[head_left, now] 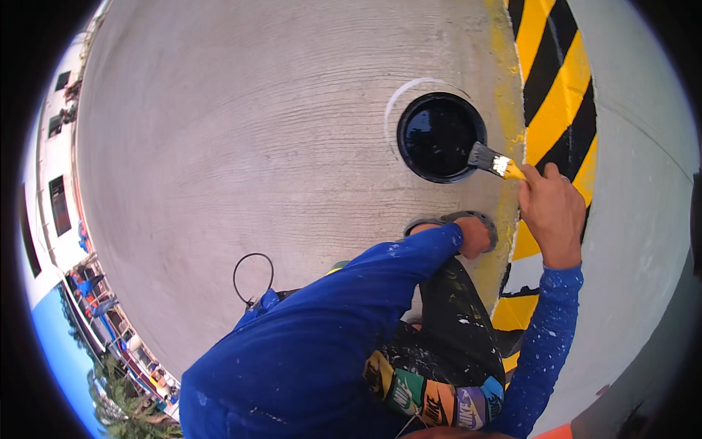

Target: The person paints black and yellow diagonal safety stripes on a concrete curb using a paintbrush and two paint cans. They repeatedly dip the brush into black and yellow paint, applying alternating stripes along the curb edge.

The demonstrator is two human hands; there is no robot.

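Note:
My right hand (553,216) grips a paintbrush (497,161) by its yellow handle. The dark, paint-coated bristles rest at the right rim of a round bucket (403,117). Glossy black paint (439,135) fills the bucket, with light reflecting off it. My left hand (475,237) hangs at the end of its blue sleeve beside my knee, just above a grey clog (491,224). Its fingers are turned away, so their pose is hidden.
A curb (559,80) with yellow and black diagonal stripes runs along the right, with a bare white patch (523,274). Grooved concrete (292,132) spreads left, marked by a pale ring (395,99) around the bucket. A black wire loop (253,276) lies left. People (91,289) and buildings stand far off.

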